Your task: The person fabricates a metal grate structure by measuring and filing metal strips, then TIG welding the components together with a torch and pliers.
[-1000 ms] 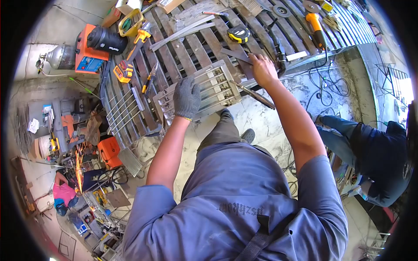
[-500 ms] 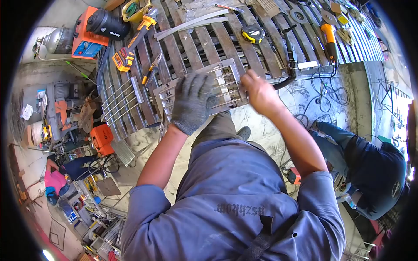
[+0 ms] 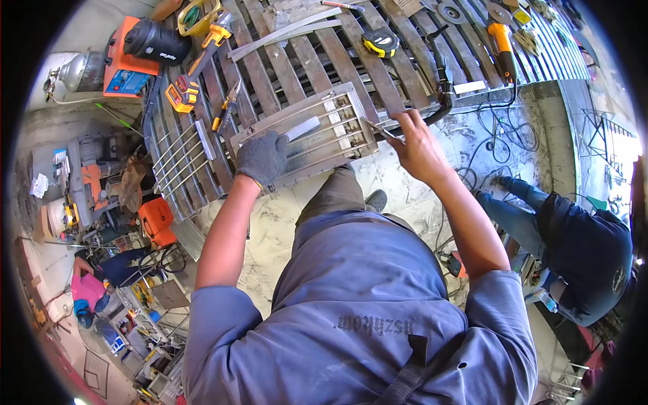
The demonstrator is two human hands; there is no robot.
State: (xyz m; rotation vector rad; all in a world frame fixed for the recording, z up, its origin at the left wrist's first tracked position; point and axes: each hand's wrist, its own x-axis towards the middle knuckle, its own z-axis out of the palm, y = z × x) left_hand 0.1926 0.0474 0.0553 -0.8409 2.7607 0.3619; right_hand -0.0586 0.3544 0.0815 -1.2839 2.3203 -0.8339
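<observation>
A rectangular metal frame with thin rods across it lies on the slatted bench near its front edge. My left hand, in a dark grey glove, is closed round a flat light metal strip above the left part of the frame. At the frame's right end is my bare right hand, its fingers pinched on a thin metal tool; its exact kind is unclear. Pliers with orange handles lie left of the frame, beside a smaller rod grid.
On the slatted bench are a yellow tape measure, an orange angle grinder, a cordless tool and long metal strips. One person bends at the right; another is at the lower left.
My left hand has moved left and down and now holds the light strip. A thin tool now shows in my right hand, which has shifted slightly right. The view has shifted slightly.
</observation>
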